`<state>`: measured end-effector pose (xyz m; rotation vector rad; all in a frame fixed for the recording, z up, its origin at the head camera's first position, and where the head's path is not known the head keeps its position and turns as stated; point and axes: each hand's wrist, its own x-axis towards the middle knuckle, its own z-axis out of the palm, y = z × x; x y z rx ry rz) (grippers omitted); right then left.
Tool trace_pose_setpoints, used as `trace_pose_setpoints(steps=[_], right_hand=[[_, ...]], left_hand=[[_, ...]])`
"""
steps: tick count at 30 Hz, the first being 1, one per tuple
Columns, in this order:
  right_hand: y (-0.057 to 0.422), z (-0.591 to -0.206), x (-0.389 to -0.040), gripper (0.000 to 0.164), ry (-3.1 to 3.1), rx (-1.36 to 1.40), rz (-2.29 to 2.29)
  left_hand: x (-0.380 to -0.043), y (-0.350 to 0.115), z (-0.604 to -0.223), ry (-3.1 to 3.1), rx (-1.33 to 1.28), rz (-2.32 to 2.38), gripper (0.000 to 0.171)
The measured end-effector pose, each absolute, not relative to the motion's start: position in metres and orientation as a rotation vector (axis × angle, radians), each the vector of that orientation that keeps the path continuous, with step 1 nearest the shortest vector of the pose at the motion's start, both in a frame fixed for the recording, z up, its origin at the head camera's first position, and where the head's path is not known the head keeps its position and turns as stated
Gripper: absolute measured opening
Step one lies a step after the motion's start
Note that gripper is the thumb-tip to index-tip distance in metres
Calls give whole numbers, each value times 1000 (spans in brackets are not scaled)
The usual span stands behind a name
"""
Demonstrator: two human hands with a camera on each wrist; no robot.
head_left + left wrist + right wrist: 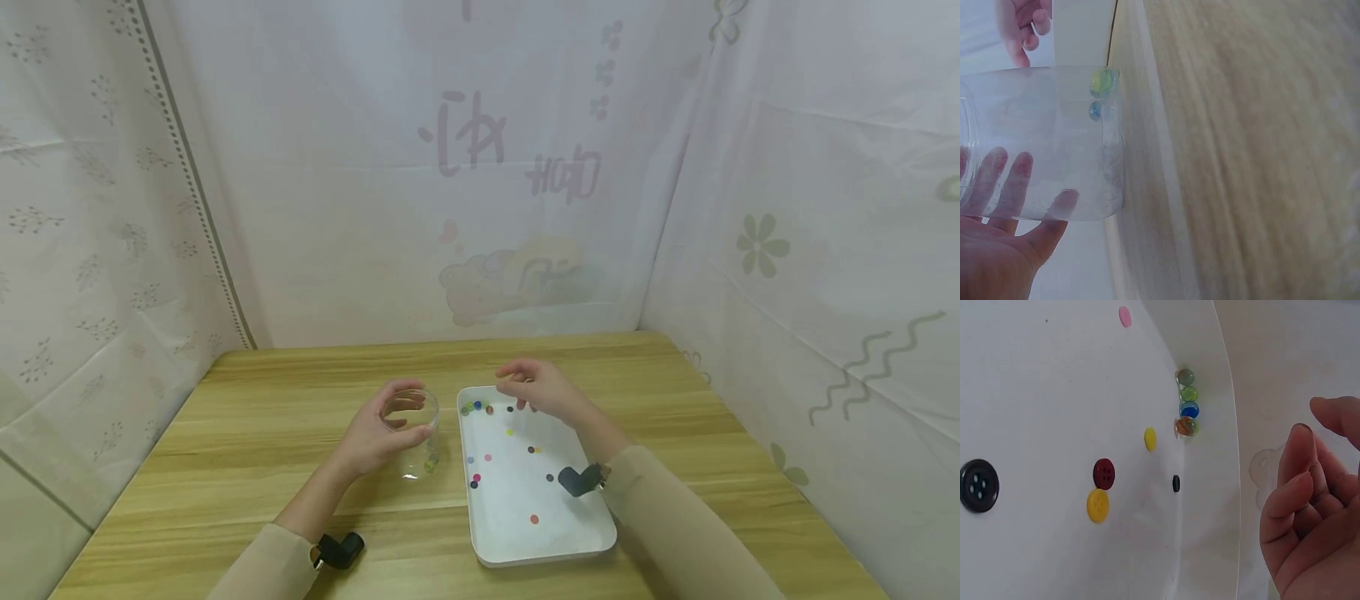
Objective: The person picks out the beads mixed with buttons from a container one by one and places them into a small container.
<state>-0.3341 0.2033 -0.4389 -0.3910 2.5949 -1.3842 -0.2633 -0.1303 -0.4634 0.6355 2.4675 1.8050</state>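
Observation:
My left hand (384, 427) grips a clear jar (1035, 137) that stands upright on the table, left of a white tray (510, 537). Fingers and thumb wrap around its upper part. At the bottom of the jar lie a yellow-green marble (1103, 82) and a smaller-looking blue one (1095, 111). My right hand (542, 388) hovers over the tray's far end, thumb and fingers apart with nothing seen between them. Several glass marbles (1189, 410) line the wall in the tray's far left corner. Scattered buttons, among them a dark red button (1104, 474) and a yellow button (1098, 505), lie on the tray floor.
The wooden table (225, 467) carries the tray and jar. Pale printed curtains (360, 250) hang behind it and at both sides. A large black button (979, 485) and a pink button (1125, 317) also lie in the tray, whose raised rim runs all round.

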Motion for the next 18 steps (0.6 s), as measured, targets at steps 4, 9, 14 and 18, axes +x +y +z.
trace_pose_setpoints(steps=[4,9,14,18], right_hand=[[196,-440,-335,38,2583,-377,-1361],[187,-449,-336,28,2576,-350,-1319],[184,-458,-335,23,2575,-358,-1313],[182,-464,-336,23,2582,-353,-1292]], left_hand=[[-264,-131,-464,2465,639,1809,67],[-264,-131,-464,2455,641,1814,67],[-264,-131,-463,2452,652,1817,67],[-264,-131,-463,2465,657,1811,66]])
